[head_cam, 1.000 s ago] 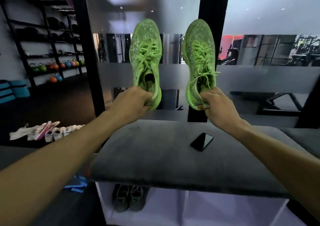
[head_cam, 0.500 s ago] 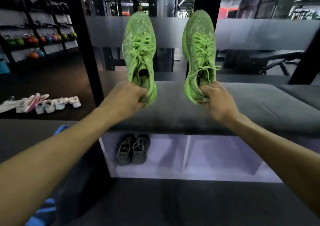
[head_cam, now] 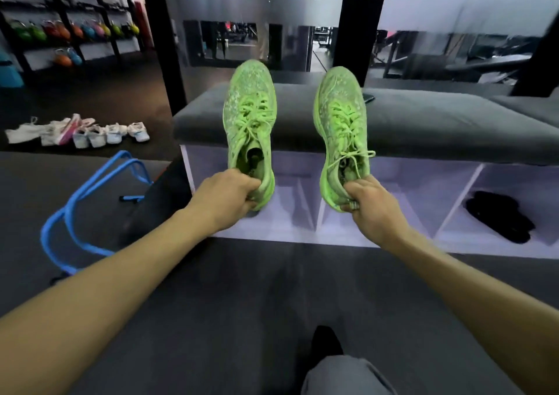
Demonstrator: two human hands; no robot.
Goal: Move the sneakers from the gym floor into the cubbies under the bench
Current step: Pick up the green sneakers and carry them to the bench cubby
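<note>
Both arms outstretched; left hand (head_cam: 230,196) grips left green sneaker (head_cam: 249,128) by heel; right hand (head_cam: 373,208) likewise right green sneaker (head_cam: 341,134), toes up before cubbies (head_cam: 393,201).

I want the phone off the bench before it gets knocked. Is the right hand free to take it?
Probably not yet: the right hand grips a green sneaker by its heel, and that sneaker hangs in front of the phone.

2 green sneakers (head_cam: 249,122), 1 dark pair (head_cam: 499,216) in right cubby, 1 phone (head_cam: 368,97), 1 blue rope (head_cam: 90,201), 2 hands (head_cam: 225,199).
</note>
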